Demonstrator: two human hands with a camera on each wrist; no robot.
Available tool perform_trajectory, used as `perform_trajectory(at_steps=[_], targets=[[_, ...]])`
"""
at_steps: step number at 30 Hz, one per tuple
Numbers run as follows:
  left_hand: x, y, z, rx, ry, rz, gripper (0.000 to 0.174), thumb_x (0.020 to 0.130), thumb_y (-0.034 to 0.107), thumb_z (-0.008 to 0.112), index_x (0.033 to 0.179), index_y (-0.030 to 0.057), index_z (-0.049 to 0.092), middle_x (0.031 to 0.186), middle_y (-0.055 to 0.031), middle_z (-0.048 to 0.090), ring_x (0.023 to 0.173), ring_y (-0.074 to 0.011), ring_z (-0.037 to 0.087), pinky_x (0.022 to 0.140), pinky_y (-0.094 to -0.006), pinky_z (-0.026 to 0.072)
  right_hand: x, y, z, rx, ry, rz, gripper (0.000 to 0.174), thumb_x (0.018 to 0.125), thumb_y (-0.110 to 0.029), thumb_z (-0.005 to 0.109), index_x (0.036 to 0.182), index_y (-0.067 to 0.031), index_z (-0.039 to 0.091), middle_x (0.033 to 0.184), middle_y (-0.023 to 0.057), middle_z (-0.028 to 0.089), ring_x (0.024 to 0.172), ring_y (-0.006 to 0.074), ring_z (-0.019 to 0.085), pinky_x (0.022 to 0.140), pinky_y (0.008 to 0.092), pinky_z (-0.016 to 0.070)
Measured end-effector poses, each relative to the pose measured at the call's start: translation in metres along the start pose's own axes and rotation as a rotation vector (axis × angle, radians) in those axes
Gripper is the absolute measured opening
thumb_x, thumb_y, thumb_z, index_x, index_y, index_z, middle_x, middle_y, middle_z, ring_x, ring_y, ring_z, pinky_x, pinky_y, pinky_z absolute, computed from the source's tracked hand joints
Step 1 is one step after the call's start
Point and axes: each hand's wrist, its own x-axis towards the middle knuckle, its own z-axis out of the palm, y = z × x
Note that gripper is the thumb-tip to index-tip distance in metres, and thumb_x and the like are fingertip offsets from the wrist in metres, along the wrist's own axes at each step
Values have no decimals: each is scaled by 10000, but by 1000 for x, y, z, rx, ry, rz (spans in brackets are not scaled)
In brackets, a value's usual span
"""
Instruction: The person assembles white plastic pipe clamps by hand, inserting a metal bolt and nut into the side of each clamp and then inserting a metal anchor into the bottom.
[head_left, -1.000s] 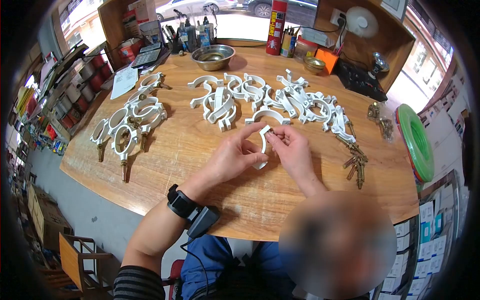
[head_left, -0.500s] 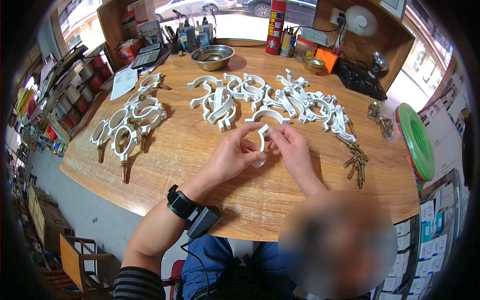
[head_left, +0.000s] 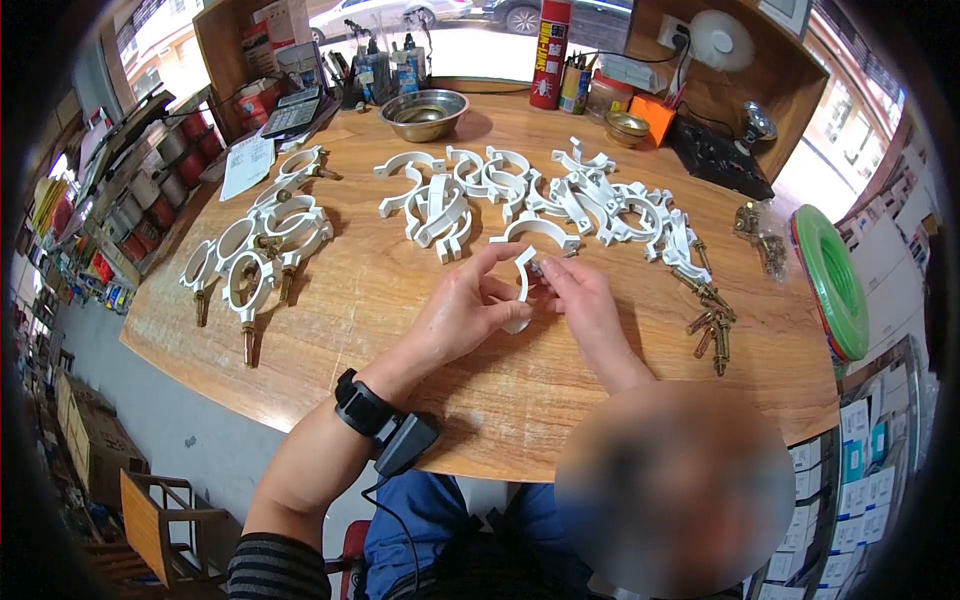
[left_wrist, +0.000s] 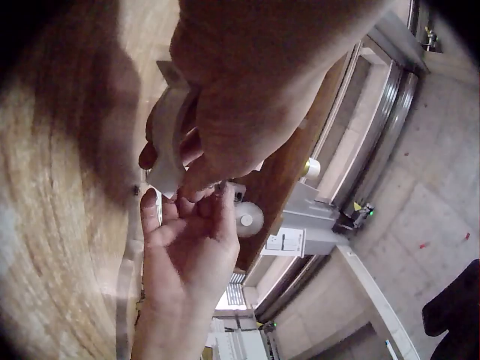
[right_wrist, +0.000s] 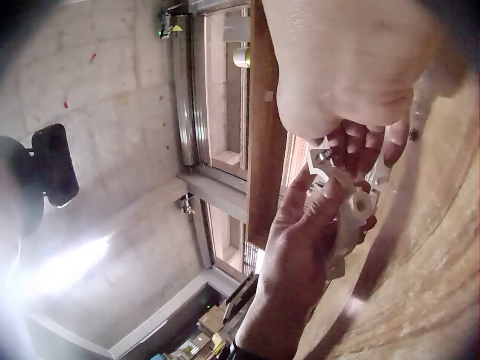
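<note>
Near the table's middle my left hand (head_left: 458,312) grips a white half-ring pipe clamp (head_left: 523,278), thumb at its lower end and index finger at the upper. My right hand (head_left: 590,308) is at the clamp's upper end, its thumb and fingers pinching a small metal screw (head_left: 536,268) there. In the right wrist view, metal hardware (right_wrist: 324,156) shows in the clamp's end tab. The clamp (left_wrist: 174,124) is partly covered by the left fingers in the left wrist view. Just beyond the hands lies another white half clamp (head_left: 535,229).
A pile of white half clamps (head_left: 590,195) lies behind the hands. Assembled ring clamps with bolts (head_left: 250,285) are at the left. Loose brass-coloured bolts (head_left: 715,325) lie to the right. A metal bowl (head_left: 425,115) and a red spray can (head_left: 551,60) stand at the back.
The right fingers have shifted slightly at the clamp's end, and a bit of metal now shows beyond them. The left hand and clamp have moved slightly left.
</note>
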Motion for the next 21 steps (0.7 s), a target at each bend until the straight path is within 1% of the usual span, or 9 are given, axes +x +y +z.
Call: perform_trajectory(at_steps=[3,5,7,9,11,13,15,18,21], targets=[[1,-3,0,13,3,5,536,692,56,667,1166,63,417,726,-92,618,654,-131,590,586,-254,459,4,8,-1,-21,-45,-5,208,843,-190,526,874,7,581,739,22,586,661,73,516,570,214,407],[1,-3,0,30,-6,10,535,691,58,669,1163,65,418,726,-93,619,654,-131,590,585,-253,458,5,13,0,-161,-18,-165,239,856,-218,502,889,6,576,749,23,587,656,80,519,574,212,411],[1,-2,-1,48,-15,15,534,689,60,671,1161,66,420,726,-94,620,653,-130,591,583,-253,458,5,13,-1,-162,-13,-166,242,860,-218,496,893,9,573,755,25,586,659,83,520,584,213,413],[1,0,-1,95,-55,-5,549,744,46,636,1217,56,355,754,-54,608,712,-67,552,607,-208,446,5,10,0,-162,-8,-167,246,863,-217,489,897,12,570,760,27,586,662,85,520,593,215,416],[1,0,-2,85,-57,-1,546,745,46,635,1215,56,357,754,-54,608,712,-67,551,608,-207,446,1,2,1,29,-9,-91,229,861,-192,494,892,22,568,764,31,584,679,82,519,617,220,417],[1,-1,-1,75,-57,3,543,745,46,635,1213,56,358,754,-54,608,713,-67,551,608,-207,446,0,-1,2,24,-33,-36,220,861,-184,494,892,21,569,758,31,583,683,81,519,623,221,416],[1,-6,0,-2,-5,6,544,689,75,675,1166,79,416,728,-95,625,655,-135,594,591,-265,460,-1,0,2,18,-57,20,211,860,-176,495,892,19,570,751,32,581,688,81,519,630,222,415],[1,-4,0,47,-6,12,544,689,75,674,1168,80,415,734,-98,627,662,-140,599,598,-266,462,2,7,0,-57,-58,-67,218,857,-187,501,899,17,565,746,30,582,684,77,516,620,222,415],[1,-3,-1,95,-16,17,544,691,73,671,1171,82,414,741,-101,628,668,-145,603,598,-265,463,4,11,-2,-257,-20,-174,232,855,-202,506,909,18,556,742,26,584,678,75,517,610,225,415]])
